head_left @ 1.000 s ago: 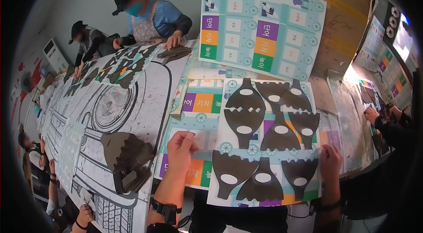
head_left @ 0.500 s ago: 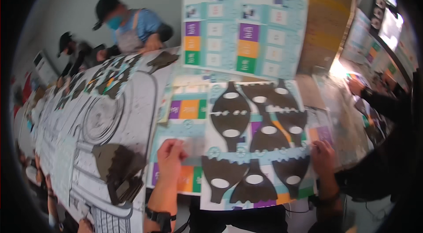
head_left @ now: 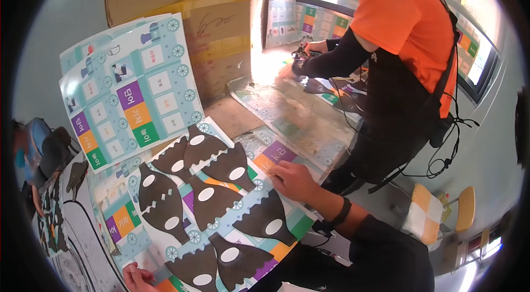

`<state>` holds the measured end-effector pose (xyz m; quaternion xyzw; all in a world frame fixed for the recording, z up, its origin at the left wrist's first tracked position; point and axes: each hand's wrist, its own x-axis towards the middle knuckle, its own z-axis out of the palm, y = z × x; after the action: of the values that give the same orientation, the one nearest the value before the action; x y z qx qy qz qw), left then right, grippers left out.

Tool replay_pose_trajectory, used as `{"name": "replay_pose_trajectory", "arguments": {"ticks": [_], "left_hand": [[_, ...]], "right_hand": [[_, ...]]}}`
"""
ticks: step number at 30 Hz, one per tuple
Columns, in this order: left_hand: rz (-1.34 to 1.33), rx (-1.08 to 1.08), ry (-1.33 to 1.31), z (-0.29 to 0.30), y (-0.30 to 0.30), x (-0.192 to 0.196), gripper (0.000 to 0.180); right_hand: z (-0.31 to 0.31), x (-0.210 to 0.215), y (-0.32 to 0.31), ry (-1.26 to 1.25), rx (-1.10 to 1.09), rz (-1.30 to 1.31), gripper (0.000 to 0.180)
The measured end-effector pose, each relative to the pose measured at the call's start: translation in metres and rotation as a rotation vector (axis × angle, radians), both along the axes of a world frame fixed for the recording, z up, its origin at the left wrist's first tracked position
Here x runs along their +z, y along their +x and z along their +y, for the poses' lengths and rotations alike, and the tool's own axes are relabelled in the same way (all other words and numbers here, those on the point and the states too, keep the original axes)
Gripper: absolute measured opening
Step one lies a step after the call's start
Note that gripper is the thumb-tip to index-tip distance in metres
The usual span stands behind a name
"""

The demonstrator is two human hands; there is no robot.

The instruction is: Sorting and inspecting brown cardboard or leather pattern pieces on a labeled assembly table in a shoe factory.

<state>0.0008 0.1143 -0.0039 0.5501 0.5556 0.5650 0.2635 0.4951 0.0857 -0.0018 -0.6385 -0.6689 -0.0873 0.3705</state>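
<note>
The view has swung right, bringing a co-worker's orange shirt (head_left: 398,8) and a chair (head_left: 424,213) into sight.

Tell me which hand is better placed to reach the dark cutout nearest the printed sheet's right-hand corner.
Probably the right hand: it is close beside that dark cutout, while the left hand is across the printed sheet, near its opposite edge.

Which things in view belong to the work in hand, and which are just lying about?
Work in hand:
- left hand
- right hand
- dark scalloped pieces
- printed sheet under them

Apparently just about:
- cardboard box
- chair with checked cushion
</note>
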Motion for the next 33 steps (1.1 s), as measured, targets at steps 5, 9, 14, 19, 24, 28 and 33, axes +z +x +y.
{"name": "replay_pose_trajectory", "arguments": {"ticks": [5, 9, 14, 19, 24, 28, 33], "left_hand": [[0.419, 0.008, 0.17, 0.003, 0.005, -0.001, 0.026], [0.392, 0.051, 0.116, 0.005, 0.01, -0.003, 0.028], [0.369, 0.035, 0.102, 0.003, 0.015, 0.0, 0.024], [0.342, 0.029, 0.071, 0.001, 0.018, 0.002, 0.023], [0.324, 0.023, 0.044, 0.001, 0.021, 0.004, 0.022], [0.314, 0.024, 0.024, -0.001, 0.024, 0.007, 0.022], [0.356, -0.02, 0.063, -0.002, 0.021, 0.007, 0.025]], "right_hand": [[0.002, -0.003, 0.01, -0.014, -0.006, -0.009, 0.013], [0.003, -0.001, 0.012, 0.002, 0.011, 0.016, 0.011], [0.003, 0.0, 0.014, -0.02, 0.005, 0.026, 0.009], [0.004, 0.001, 0.015, -0.046, -0.001, 0.016, 0.01], [0.005, -0.005, 0.018, -0.008, 0.016, 0.013, 0.011], [0.004, -0.003, 0.018, -0.044, 0.009, 0.023, 0.011], [0.004, -0.003, 0.019, -0.02, 0.019, 0.017, 0.011]]}}
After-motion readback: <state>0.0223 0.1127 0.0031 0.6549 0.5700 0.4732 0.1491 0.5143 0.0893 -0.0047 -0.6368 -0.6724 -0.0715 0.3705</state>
